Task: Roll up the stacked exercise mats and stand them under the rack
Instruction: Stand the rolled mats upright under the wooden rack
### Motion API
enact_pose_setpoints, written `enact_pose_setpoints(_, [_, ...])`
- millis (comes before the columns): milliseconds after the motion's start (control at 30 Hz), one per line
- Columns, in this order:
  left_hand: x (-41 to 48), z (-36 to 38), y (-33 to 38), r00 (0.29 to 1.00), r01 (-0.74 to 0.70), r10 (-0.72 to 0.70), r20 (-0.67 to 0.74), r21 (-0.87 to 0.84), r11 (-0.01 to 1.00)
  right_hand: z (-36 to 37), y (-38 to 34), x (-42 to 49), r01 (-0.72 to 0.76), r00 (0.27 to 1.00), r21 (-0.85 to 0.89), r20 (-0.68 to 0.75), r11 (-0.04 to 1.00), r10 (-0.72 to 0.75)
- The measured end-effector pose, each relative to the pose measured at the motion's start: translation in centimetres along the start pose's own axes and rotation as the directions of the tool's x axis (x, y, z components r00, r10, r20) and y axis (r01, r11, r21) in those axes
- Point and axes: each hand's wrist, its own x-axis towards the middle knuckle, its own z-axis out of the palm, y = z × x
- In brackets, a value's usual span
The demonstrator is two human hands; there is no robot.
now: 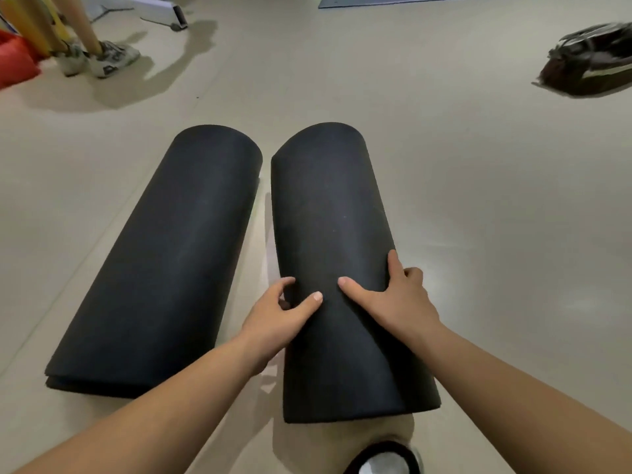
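while the left roll [164, 261] lies alongside, left hand [277, 323] and right hand [400, 302] clasped round the right roll [328, 206]

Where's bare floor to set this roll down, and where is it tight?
Widest bare floor lies right of the held roll, out to the bag. More lies beyond both rolls, up to the shoes. Tight: the narrow gap beside the left roll, where the left hand grips.

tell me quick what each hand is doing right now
Left hand: grips the rolled mat on the right from its left side.
Right hand: grips the same mat from its right side.
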Motion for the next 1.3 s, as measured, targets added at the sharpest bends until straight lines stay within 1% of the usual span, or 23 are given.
enact_pose_setpoints(67, [0.2,1.1,0.1,0.999,-0.018,0.019,0.029,-0.011,1.0,-1.9,1.1,0.3,0.003,0.997,-0.046,-0.081,0.999,-0.007])
enact_pose_setpoints(100, [0.4,1.6,0.3,0.999,-0.018,0.019,0.047,-0.018,1.0,-2.8,1.7,0.5,0.0,0.997,-0.047,-0.081,0.999,-0.003])
enact_pose_setpoints(167, [0.6,3.0,1.0,0.996,0.005,0.003,0.09,-0.086,0.996,-4.2,3.1,1.1,-0.023,1.0,-0.006,-0.011,1.0,0.023])
enact_pose_setpoints(200, [0.6,3.7,1.3,0.993,0.018,-0.003,0.117,-0.13,0.991,-4.7,3.7,1.4,-0.029,0.999,0.044,0.023,0.999,0.028])
enact_pose_setpoints(267, [0.2,5.5,2.0,0.983,0.038,0.0,0.182,-0.206,0.978,-5.7,4.9,2.0,-0.033,0.998,0.204,0.056,0.978,0.023])
enact_pose_setpoints(367, [-0.6,7.7,3.4,0.967,0.025,0.045,0.253,-0.267,0.963,-7.6,6.8,1.9,-0.063,0.995,0.417,0.098,0.907,0.024])
enact_pose_setpoints(467, [-1.1,10.0,5.1,0.953,-0.03,0.1,0.287,-0.236,0.971,-9.2,9.9,1.1,-0.088,0.995,0.496,0.09,0.864,0.05])
enact_pose_setpoints(600, [-2.3,14.1,7.0,0.914,-0.151,0.178,0.365,-0.101,0.983,-11.5,16.3,-1.4,-0.172,0.985,0.575,0.086,0.8,0.15])
enact_pose_setpoints(633, [-2.8,15.4,7.6,0.899,-0.207,0.213,0.382,-0.055,0.977,-12.1,17.9,-2.3,-0.167,0.984,0.574,0.04,0.802,0.176])
enact_pose_setpoints(667, [-3.2,16.7,8.2,0.886,-0.266,0.25,0.391,-0.014,0.964,-12.8,19.3,-3.2,-0.135,0.979,0.549,-0.053,0.825,0.196])
enact_pose_setpoints(700, [-3.4,18.2,8.9,0.872,-0.324,0.289,0.395,0.022,0.946,-13.6,20.5,-3.9,-0.083,0.962,0.491,-0.187,0.867,0.198])
enact_pose_setpoints(733, [-3.7,19.5,9.6,0.86,-0.374,0.323,0.395,0.056,0.926,-14.4,21.3,-4.6,-0.031,0.935,0.4,-0.312,0.916,0.168])
enact_pose_setpoints(767, [-3.9,20.8,10.3,0.857,-0.403,0.344,0.384,0.083,0.911,-15.1,21.8,-5.1,0.007,0.918,0.307,-0.379,0.952,0.116])
enact_pose_setpoints(800, [-4.1,22.0,10.8,0.871,-0.4,0.339,0.356,0.111,0.91,-15.7,22.2,-5.6,0.028,0.921,0.246,-0.383,0.969,0.071])
enact_pose_setpoints(867, [-4.8,23.9,11.5,0.915,-0.32,0.258,0.31,0.167,0.933,-16.3,22.8,-6.3,0.021,0.947,0.237,-0.315,0.971,0.056])
enact_pose_setpoints(933, [-5.9,25.7,11.7,0.914,-0.251,0.201,0.353,0.103,0.962,-16.2,23.7,-6.8,-0.019,0.953,0.265,-0.287,0.964,0.098])
enact_pose_setpoints(967, [-6.7,26.5,11.9,0.907,-0.241,0.197,0.373,0.073,0.968,-16.1,24.3,-6.9,-0.04,0.949,0.287,-0.288,0.957,0.126])
enact_pose_setpoints(1000, [-7.3,27.5,12.1,0.906,-0.253,0.209,0.368,0.075,0.965,-16.1,24.8,-7.1,-0.056,0.945,0.328,-0.288,0.943,0.156])
enact_pose_setpoints(1033, [-8.0,28.5,12.5,0.911,-0.273,0.219,0.348,0.115,0.955,-16.2,25.3,-7.4,-0.07,0.941,0.388,-0.28,0.919,0.19])
enact_pose_setpoints(1100, [-9.7,31.0,13.2,0.913,-0.336,0.25,0.324,0.246,0.909,-16.7,26.7,-8.2,-0.103,0.931,0.514,-0.252,0.852,0.265])
enact_pose_setpoints(1133, [-10.7,32.1,13.5,0.903,-0.378,0.271,0.334,0.317,0.87,-16.9,27.6,-8.9,-0.126,0.923,0.561,-0.235,0.818,0.304])
enact_pose_setpoints(1200, [-13.1,34.4,13.9,0.872,-0.457,0.295,0.389,0.433,0.777,-16.9,29.7,-11.2,-0.15,0.9,0.643,-0.225,0.751,0.373])
enact_pose_setpoints(1300, [-17.0,37.7,13.1,0.798,-0.581,0.307,0.519,0.526,0.621,-16.9,33.4,-16.0,-0.171,0.854,0.746,-0.214,0.644,0.474])
